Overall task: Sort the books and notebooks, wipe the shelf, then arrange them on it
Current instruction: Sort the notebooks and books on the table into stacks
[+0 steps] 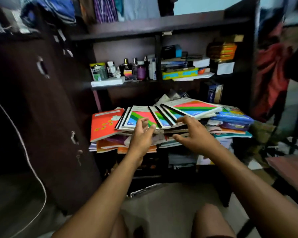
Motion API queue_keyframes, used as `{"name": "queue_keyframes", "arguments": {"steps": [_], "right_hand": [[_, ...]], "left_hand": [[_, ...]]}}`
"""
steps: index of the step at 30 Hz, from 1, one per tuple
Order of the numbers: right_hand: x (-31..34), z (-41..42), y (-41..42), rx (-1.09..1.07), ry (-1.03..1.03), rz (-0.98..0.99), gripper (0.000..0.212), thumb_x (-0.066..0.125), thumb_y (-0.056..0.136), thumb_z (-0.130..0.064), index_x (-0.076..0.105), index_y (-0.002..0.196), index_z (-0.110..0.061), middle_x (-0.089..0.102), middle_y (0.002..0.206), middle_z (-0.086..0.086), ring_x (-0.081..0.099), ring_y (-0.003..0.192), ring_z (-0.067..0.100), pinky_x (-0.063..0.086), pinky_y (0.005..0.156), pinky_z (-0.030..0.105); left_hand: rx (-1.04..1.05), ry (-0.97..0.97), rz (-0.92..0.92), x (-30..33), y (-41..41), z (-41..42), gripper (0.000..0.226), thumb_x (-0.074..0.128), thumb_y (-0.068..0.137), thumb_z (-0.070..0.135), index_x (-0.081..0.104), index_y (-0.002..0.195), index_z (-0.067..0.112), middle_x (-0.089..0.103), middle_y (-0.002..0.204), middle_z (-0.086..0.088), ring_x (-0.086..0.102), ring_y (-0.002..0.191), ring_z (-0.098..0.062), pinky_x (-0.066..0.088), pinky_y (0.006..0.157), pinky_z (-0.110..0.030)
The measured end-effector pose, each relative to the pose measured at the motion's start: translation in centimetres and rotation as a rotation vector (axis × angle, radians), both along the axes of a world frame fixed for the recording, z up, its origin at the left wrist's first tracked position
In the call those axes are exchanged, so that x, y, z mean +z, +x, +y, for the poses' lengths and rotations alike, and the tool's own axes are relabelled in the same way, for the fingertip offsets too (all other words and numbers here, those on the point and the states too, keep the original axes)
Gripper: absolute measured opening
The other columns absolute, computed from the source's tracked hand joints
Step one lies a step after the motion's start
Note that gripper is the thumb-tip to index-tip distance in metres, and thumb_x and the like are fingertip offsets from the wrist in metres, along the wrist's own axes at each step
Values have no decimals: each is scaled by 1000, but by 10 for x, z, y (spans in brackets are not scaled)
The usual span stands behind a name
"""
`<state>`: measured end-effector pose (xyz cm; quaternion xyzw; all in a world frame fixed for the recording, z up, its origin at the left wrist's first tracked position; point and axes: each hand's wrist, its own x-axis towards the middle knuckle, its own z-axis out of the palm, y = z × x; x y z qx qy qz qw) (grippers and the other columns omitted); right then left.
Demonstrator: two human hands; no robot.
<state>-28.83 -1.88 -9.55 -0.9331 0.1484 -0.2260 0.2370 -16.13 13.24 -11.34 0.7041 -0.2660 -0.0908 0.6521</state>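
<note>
We see both arms reaching toward the dark wooden shelf unit, where a loose heap of books and notebooks covers the middle shelf. On top of the heap lies a fan of striped notebooks, each with a black spine strip and a pink, green and blue cover, overlapping one another and rising toward the right. The left hand sits at the front edge of this fan, fingers loosely spread and slightly bent; its fingertips reach the leftmost striped cover, but we cannot tell whether they press it or merely hover. The right hand is spread wide just right of the left one, its upper fingers on top of the fan and its thumb lower down against the stack's front edge, so the notebooks sit between them; whether it truly pinches them we cannot tell.

Left of the fan, an orange book with small yellow shapes lies tilted on the heap. Right of the fan, blue books are piled over purple and orange ones. Behind the fan, a thick dark dictionary stands upright against the back of the shelf unit.

On the shelf above the fan stand small bottles, and to their right a flat pile of papers and boxes. Left of the shelf unit is a dark wardrobe door with metal handles.
</note>
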Motion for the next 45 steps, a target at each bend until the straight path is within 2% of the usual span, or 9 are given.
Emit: {"name": "queue_keyframes", "arguments": {"steps": [6, 10, 12, 15, 20, 26, 33, 39, 45], "right_hand": [[-9, -30, -2, -90, -90, 4, 69, 75, 82, -43, 39, 139, -30, 46, 137, 3, 41, 132, 26, 37, 110, 46], [-22, -80, 21, -249, -426, 96, 91, 76, 80, -38, 24, 153, -30, 25, 160, 4, 14, 153, 29, 7, 121, 58], [-29, -106, 45, -230, -532, 129, 94, 77, 79, -35, 21, 155, -29, 19, 165, 5, 9, 155, 29, -1, 120, 63], [-34, -120, 68, -116, -564, 98, 76, 72, 85, -40, 33, 149, -28, 37, 156, 0, 31, 145, 28, 15, 118, 63], [-48, -130, 81, -54, -587, -28, 54, 67, 88, -39, 51, 137, -29, 58, 140, -4, 51, 127, 25, 36, 102, 53], [-27, -137, 70, -55, -614, -128, 42, 63, 92, -40, 57, 133, -29, 69, 123, -4, 62, 109, 28, 43, 88, 47], [3, -122, 34, 45, -667, -102, 39, 62, 96, -40, 54, 133, -27, 68, 120, 0, 59, 108, 30, 43, 82, 43], [1, -104, 28, 135, -647, -33, 38, 56, 101, -37, 49, 136, -25, 62, 125, 2, 50, 109, 27, 44, 83, 43], [0, -108, 34, 213, -612, 36, 66, 54, 87, 3, 42, 147, -21, 55, 141, 3, 47, 123, 27, 45, 99, 42]], "left_hand": [[3, 363, -417, -6, -5, -20, 57, 72, 91, 39, 43, 139, 30, 48, 149, -1, 46, 137, -20, 43, 111, -42], [75, 814, -797, -4, 18, -50, 101, 74, 85, 53, 10, 161, 31, 8, 169, -5, 11, 155, -28, 18, 125, -44], [124, 903, -826, -11, 41, -70, 106, 73, 86, 52, 1, 162, 33, -1, 171, -3, 6, 157, -28, 17, 124, -43], [156, 887, -836, -23, 58, -86, 100, 72, 88, 38, 3, 160, 39, 5, 170, 3, 32, 148, -29, 40, 111, -46], [257, 866, -887, -30, 63, -101, 101, 73, 84, 35, 4, 157, 47, 24, 163, 5, 43, 129, -30, 48, 96, -43], [179, 477, -1032, -13, 70, -109, 67, 68, 83, 41, 50, 146, 29, 57, 143, 3, 56, 120, -29, 48, 100, -44], [103, 199, -1056, -7, 58, -75, 75, 77, 73, 10, 52, 143, 23, 60, 138, 3, 55, 125, -24, 46, 104, -34], [46, 422, -1077, -12, 72, -61, 83, 56, 72, 56, 45, 151, 31, 47, 154, 10, 49, 128, -27, 45, 102, -48], [-235, 375, -1066, 5, 92, -85, 72, 72, 81, 49, 50, 148, 32, 54, 149, 7, 50, 138, -15, 44, 110, -45]]}}
